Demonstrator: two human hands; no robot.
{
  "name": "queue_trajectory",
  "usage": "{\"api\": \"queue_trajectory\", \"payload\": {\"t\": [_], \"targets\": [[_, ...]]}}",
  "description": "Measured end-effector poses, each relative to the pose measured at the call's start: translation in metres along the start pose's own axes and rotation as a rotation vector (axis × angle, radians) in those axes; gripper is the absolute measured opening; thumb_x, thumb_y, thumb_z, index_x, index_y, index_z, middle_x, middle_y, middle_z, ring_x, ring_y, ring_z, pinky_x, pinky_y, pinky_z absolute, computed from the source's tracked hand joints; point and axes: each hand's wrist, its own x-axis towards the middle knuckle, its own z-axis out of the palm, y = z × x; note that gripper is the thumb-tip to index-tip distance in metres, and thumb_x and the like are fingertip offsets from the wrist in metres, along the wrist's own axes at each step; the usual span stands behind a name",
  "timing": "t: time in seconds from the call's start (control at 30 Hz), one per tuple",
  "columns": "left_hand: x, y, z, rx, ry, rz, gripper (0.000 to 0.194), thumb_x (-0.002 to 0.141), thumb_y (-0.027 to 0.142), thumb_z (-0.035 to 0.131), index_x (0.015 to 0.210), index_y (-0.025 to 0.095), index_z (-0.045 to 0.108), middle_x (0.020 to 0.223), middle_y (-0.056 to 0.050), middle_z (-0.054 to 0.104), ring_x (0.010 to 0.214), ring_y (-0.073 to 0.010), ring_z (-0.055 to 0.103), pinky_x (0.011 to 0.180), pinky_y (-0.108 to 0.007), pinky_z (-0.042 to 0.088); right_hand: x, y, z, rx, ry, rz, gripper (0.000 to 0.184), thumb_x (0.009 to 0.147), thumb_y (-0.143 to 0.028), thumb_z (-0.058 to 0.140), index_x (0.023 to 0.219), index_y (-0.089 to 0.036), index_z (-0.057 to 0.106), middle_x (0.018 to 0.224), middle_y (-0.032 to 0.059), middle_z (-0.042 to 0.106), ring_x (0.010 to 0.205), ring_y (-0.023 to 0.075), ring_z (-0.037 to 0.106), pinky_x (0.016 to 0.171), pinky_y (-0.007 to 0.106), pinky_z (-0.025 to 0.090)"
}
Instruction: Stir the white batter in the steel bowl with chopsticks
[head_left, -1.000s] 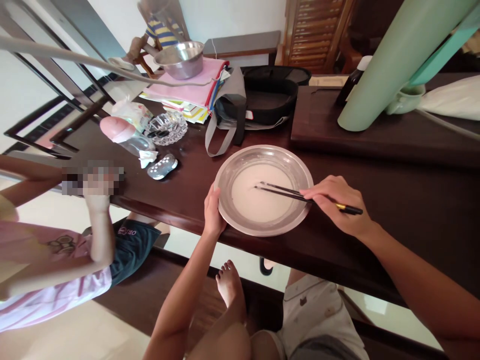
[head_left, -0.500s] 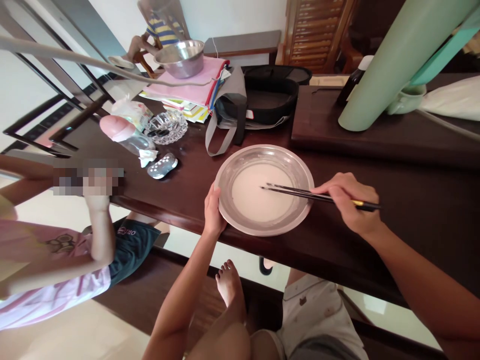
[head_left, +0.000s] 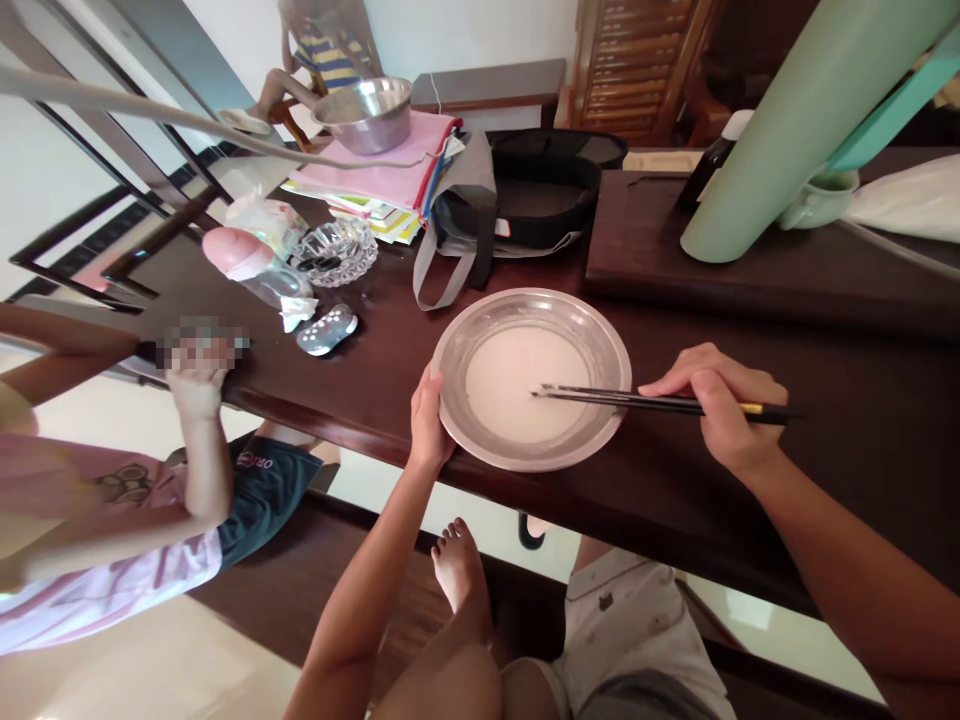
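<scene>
A round metal bowl [head_left: 607,425] with a wide rim rests near the front edge of the dark wooden table. White, milky liquid [head_left: 517,385] fills its bottom. My left hand [head_left: 430,418] grips the bowl's left rim, the thumb on the edge and the other fingers mostly hidden beneath. In my right hand [head_left: 727,400], to the right of the bowl, is a pair of black chopsticks [head_left: 652,402] with a gold band near the back end. They slant across the right rim, close together, and their tips touch the liquid near its middle.
Behind the bowl stands a grey and black bag [head_left: 525,205]. Left of it are a glass ashtray [head_left: 337,250], a pink-topped bottle [head_left: 244,260], a grey dotted object [head_left: 328,330] and books under a steel basin [head_left: 367,115]. A green cylinder [head_left: 787,130] leans at right. Another person [head_left: 150,490] sits at left.
My right hand has moved a little to the right, drawing the chopsticks with it; they now lie flatter across the bowl. My left hand still holds the rim.
</scene>
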Motion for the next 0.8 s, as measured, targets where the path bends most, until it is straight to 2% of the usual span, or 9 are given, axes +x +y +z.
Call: {"api": "queue_trajectory", "payload": {"t": [0.03,0.1,0.17,0.23,0.33,0.43,0.5,0.63,0.8], "targets": [[0.0,0.0001,-0.0001,0.005,-0.002,0.001,0.046,0.086,0.047,0.063,0.122,0.02,0.07,0.124,-0.008,0.072,0.12,-0.0295,0.062,0.102,-0.038,0.05,-0.0009,0.0001,0.0004,0.028,0.0,0.001,0.03,0.097,-0.02,0.049,0.084,-0.029,0.075,0.073,-0.0012,0.075,0.063,0.0199,0.06,0.065,0.041,0.045],[0.0,-0.0001,-0.0003,0.0,-0.004,0.0,0.046,0.086,0.047,0.063,0.123,0.02,0.069,0.124,-0.008,0.072,0.121,-0.0293,0.062,0.102,-0.038,0.049,-0.0013,-0.0016,0.0026,0.034,-0.09,0.001,0.029,0.097,-0.02,0.049,0.087,-0.029,0.075,0.076,-0.0018,0.076,0.064,0.0193,0.063,0.068,0.041,0.046],[0.0001,-0.0004,-0.0004,-0.016,-0.003,0.0,0.046,0.086,0.047,0.063,0.123,0.02,0.069,0.124,-0.008,0.072,0.12,-0.0291,0.063,0.102,-0.038,0.05,0.0,-0.0038,0.0049,-0.015,-0.212,-0.016,0.024,0.096,-0.018,0.052,0.093,-0.028,0.074,0.083,-0.0014,0.078,0.068,0.0183,0.067,0.072,0.041,0.046],[0.0003,-0.0006,-0.0003,-0.021,-0.001,0.0,0.046,0.086,0.047,0.063,0.122,0.02,0.069,0.123,-0.008,0.072,0.119,-0.0289,0.063,0.101,-0.038,0.05,0.0016,-0.0043,0.0052,-0.08,-0.246,-0.032,0.02,0.094,-0.017,0.055,0.097,-0.027,0.073,0.089,-0.0002,0.079,0.072,0.0183,0.068,0.073,0.041,0.044],[0.0003,-0.0002,0.0003,0.001,0.0,0.006,0.045,0.087,0.046,0.061,0.122,0.02,0.069,0.124,-0.008,0.072,0.119,-0.0286,0.063,0.101,-0.038,0.05,0.0012,-0.0008,0.0017,-0.094,-0.119,-0.024,0.023,0.095,-0.018,0.053,0.093,-0.028,0.074,0.084,0.0002,0.078,0.069,0.0184,0.064,0.07,0.041,0.044],[0.0,0.0008,0.0009,0.0,-0.009,0.012,0.043,0.087,0.044,0.061,0.122,0.02,0.07,0.124,-0.008,0.071,0.12,-0.0283,0.063,0.102,-0.038,0.049,-0.0017,0.0017,-0.0004,0.001,0.008,0.01,0.031,0.098,-0.02,0.048,0.085,-0.03,0.075,0.073,-0.0004,0.074,0.064,0.0189,0.06,0.064,0.04,0.044],[-0.0002,0.0013,0.0011,-0.013,-0.01,0.01,0.042,0.087,0.044,0.062,0.12,0.02,0.07,0.123,-0.008,0.072,0.12,-0.0284,0.063,0.102,-0.038,0.049,-0.0022,0.0,0.0008,0.029,-0.049,0.027,0.031,0.098,-0.02,0.048,0.086,-0.03,0.075,0.074,-0.0006,0.074,0.065,0.019,0.061,0.065,0.04,0.045],[-0.0004,0.0015,0.0014,-0.039,-0.002,-0.005,0.04,0.087,0.044,0.063,0.118,0.02,0.071,0.121,-0.008,0.073,0.118,-0.0289,0.064,0.101,-0.039,0.051,0.0014,-0.0047,0.0026,-0.066,-0.217,0.019,0.022,0.095,-0.018,0.054,0.094,-0.028,0.074,0.085,0.0002,0.078,0.07,0.0185,0.065,0.069,0.041,0.045],[0.0,0.0007,0.0006,-0.044,-0.004,-0.004,0.04,0.086,0.045,0.064,0.117,0.02,0.071,0.119,-0.008,0.073,0.117,-0.0286,0.064,0.101,-0.039,0.051,0.0014,-0.0012,-0.002,0.013,0.028,0.063,0.032,0.098,-0.022,0.048,0.083,-0.029,0.075,0.072,0.0009,0.073,0.064,0.02,0.059,0.061,0.04,0.043]]}}
